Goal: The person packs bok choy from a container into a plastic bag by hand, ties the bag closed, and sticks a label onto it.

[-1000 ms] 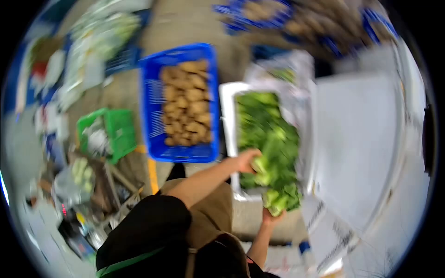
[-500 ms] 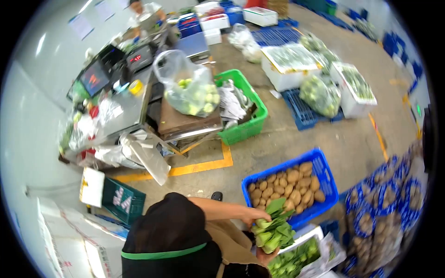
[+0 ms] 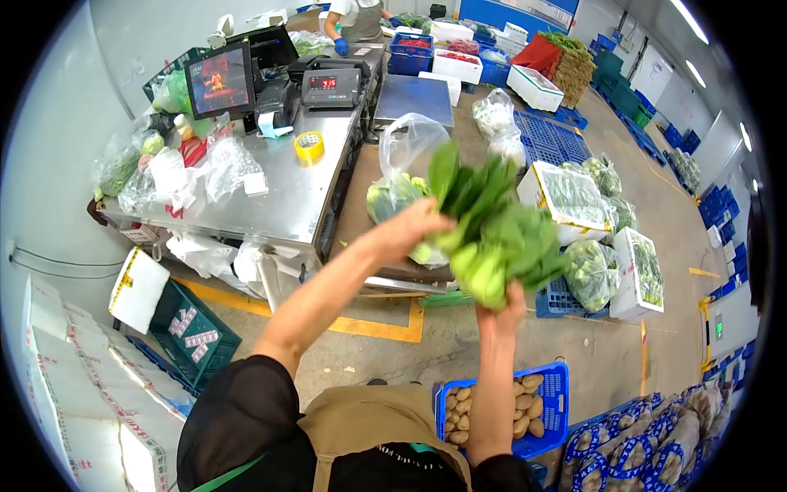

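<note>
Leafy green bok choy (image 3: 504, 238) is held up in front of me at chest height, slightly blurred. My left hand (image 3: 410, 230) is closed on its left side. Under the pale stem ends, my right hand (image 3: 502, 307) grips from below. Just behind my left hand, a clear plastic bag (image 3: 402, 148) with pale green vegetables stands on a brown board (image 3: 352, 225); the bok choy and my hand hide part of it.
A metal table (image 3: 283, 197) at left bears a screen (image 3: 220, 79), a scale display (image 3: 332, 86) and yellow tape (image 3: 309, 148). Below my right arm is a blue crate (image 3: 557, 402) of potatoes (image 3: 525, 406). Bagged vegetables (image 3: 592, 275) stand at right; another person (image 3: 357, 20) works at the back.
My hands have lifted the bok choy from beside the potato crate and a white box of greens, up toward the plastic bag. My view has turned toward the table.
</note>
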Tool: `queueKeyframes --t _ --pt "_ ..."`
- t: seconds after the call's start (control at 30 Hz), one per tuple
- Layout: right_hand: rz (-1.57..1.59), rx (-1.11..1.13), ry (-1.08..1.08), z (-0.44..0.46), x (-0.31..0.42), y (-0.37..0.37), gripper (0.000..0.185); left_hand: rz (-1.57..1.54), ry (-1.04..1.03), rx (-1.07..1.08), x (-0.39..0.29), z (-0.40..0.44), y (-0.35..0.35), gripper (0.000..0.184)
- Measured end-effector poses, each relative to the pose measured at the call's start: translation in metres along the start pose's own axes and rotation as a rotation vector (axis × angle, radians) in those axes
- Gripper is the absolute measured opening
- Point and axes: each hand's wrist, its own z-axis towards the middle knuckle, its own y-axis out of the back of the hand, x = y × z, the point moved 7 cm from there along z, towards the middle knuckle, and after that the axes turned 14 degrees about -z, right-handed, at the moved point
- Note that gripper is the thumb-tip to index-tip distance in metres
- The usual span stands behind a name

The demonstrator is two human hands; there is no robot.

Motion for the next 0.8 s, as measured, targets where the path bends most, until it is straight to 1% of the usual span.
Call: queueKeyframes --t 0.03,0.07,0.1,0.17,0.2,0.27,0.3,0.33,0.43,0.5,0.53,0.57,0.6,0.67,0.73,0.8 --pt "-0.002 -0.008 0.028 0.032 -0.001 -0.016 0.059 -0.050 -0.019 -0.088 -0.017 0.019 0.019 0.048" --pt "-0.021 -0.009 0.063 0.065 -0.004 -0.028 0.056 -0.067 -0.043 -0.012 -0.020 0.050 0.043 0.047" --pt "-0.040 -0.013 0.096 0.093 -0.011 -0.035 0.052 -0.014 -0.006 -0.061 -0.028 0.072 0.061 0.043" --pt "-0.074 -0.051 0.061 0.132 -0.032 -0.042 0.051 -0.016 0.098 -0.102 -0.029 0.114 0.098 0.038" --pt "-0.116 -0.023 0.062 0.148 -0.046 -0.044 0.052 0.000 0.167 -0.095 -0.020 0.133 0.115 0.039" --pt "-0.161 -0.043 -0.104 0.169 -0.084 -0.033 0.053 0.029 0.312 -0.082 0.017 0.172 0.156 0.041" --pt "-0.183 -0.062 -0.183 0.176 -0.104 -0.027 0.054 0.142 0.389 -0.063 0.051 0.195 0.186 0.039" --pt "-0.184 -0.097 -0.223 0.183 -0.127 -0.017 0.055 0.164 0.474 -0.029 0.079 0.209 0.206 0.039" --pt "-0.158 -0.152 -0.338 0.184 -0.191 0.009 0.057 0.160 0.726 0.015 0.138 0.206 0.230 0.038" --pt "-0.110 -0.211 -0.513 0.174 -0.223 0.013 0.060 0.291 0.918 0.062 0.178 0.196 0.259 0.037" --pt "-0.115 -0.274 -0.593 0.170 -0.238 0.014 0.063 0.292 1.050 0.127 0.191 0.188 0.267 0.037" --pt "-0.084 -0.269 -0.669 0.168 -0.259 0.020 0.065 0.293 1.176 0.193 0.200 0.180 0.274 0.037" --pt "-0.037 -0.327 -0.728 0.171 -0.264 0.012 0.064 0.297 1.300 0.261 0.207 0.175 0.281 0.037" --pt "0.034 -0.427 -0.815 0.185 -0.267 -0.010 0.062 0.397 1.359 0.308 0.214 0.183 0.301 0.036" --pt "0.115 -0.445 -0.793 0.215 -0.286 -0.013 0.061 0.459 1.402 0.354 0.222 0.197 0.323 0.038" --pt "0.191 -0.494 -0.750 0.249 -0.301 -0.018 0.059 0.565 1.383 0.386 0.223 0.228 0.344 0.041"
